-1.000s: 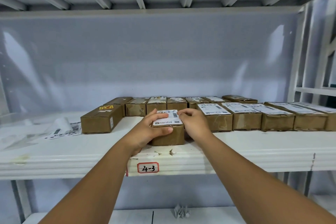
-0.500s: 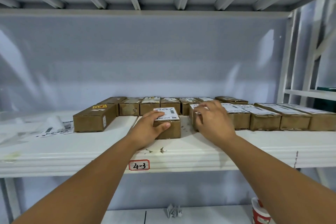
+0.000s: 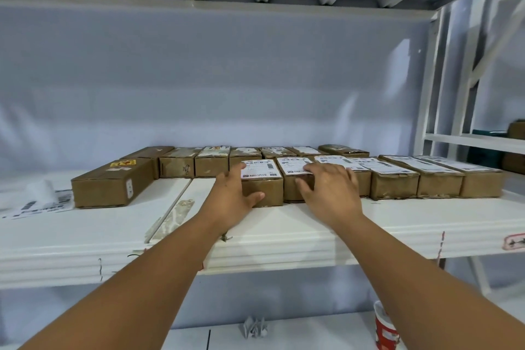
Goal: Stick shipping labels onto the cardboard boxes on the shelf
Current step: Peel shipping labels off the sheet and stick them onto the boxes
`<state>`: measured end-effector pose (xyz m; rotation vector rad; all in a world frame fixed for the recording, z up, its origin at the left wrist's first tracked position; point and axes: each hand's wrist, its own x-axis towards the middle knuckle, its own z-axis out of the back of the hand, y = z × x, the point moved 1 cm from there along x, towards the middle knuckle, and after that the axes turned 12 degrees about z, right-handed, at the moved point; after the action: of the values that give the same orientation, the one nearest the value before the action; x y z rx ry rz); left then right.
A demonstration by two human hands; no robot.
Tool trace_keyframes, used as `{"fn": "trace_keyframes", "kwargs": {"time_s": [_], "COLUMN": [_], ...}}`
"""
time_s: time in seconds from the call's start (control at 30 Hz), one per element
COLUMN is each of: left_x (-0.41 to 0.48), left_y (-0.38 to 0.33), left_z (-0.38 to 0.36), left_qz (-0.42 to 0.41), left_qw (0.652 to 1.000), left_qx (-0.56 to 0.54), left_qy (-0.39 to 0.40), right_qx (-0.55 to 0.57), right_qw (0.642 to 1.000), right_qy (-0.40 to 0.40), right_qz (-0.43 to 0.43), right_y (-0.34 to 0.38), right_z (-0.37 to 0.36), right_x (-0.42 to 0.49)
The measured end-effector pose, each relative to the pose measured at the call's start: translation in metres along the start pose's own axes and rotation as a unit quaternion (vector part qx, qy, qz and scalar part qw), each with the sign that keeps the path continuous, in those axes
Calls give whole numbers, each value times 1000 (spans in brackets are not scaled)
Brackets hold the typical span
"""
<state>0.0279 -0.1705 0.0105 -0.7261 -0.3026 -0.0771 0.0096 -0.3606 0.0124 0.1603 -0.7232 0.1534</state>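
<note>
The left arm [image 3: 136,284] is long and bare, from the bottom edge of the picture all the way up to the wrist. The right arm [image 3: 420,275] is bare in the same way. Both arms look wide near the camera and get thinner toward the wrists. The skin on them looks smooth. The left hand [image 3: 231,193] is bare too. Its back shows, and so does its thumb [image 3: 255,196]. The right hand [image 3: 331,193] shows its wide back, with soft bumps at the knuckles. Its fingers [image 3: 314,169] are bare and plain. The nails are too small to see well.
</note>
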Motion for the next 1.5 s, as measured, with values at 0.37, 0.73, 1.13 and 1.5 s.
{"fn": "trace_keyframes", "kwargs": {"time_s": [0.37, 0.73, 1.13, 1.5], "left_x": [2, 1, -2, 4], "left_y": [5, 5, 39, 132], "left_z": [1, 3, 37, 115], "left_qz": [13, 14, -15, 146], "left_qw": [999, 992, 984, 929], "left_qx": [-17, -93, 100, 173], "left_qy": [44, 80, -147, -292], "right_qx": [28, 42, 58, 210], "right_qw": [1000, 998, 964, 946], "right_qy": [0, -46, -139, 132], "right_qz": [-1, -11, 217, 208], "right_y": [-1, -7, 66, 193], "right_z": [1, -4, -3, -41], "right_x": [-2, -1, -1, 33]}}
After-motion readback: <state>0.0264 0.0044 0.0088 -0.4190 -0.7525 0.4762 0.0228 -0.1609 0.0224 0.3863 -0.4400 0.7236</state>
